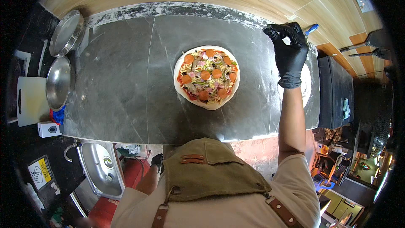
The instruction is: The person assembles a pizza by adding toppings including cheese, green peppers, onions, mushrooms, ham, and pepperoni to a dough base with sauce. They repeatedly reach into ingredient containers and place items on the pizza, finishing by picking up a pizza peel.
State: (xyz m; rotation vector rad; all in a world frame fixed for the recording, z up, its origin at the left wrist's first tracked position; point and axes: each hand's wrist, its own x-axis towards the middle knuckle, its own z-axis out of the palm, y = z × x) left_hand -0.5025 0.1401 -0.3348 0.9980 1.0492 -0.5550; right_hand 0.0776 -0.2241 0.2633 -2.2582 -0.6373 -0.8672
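Observation:
An uncooked pizza [207,77] topped with pepperoni slices, onion rings, olives and shredded cheese lies on the dark stone counter [114,80]. To its upper right, my right hand [291,52] in a black glove is held over the counter's far right end. Thumb and forefinger come together in a pinch; whatever they hold, if anything, is too small to tell. My left hand [157,160], also black-gloved, hangs low beside my olive apron [215,171], below the counter's front edge. Its fingers are mostly hidden.
White flour [306,86] lies under my right forearm, near a blue-handled tool [311,28]. At the left stand metal pans [59,83], a cutting board [31,101] and a small white box [48,129]. A steel sink [101,169] is at the lower left; a dark cabinet [335,93] borders the right.

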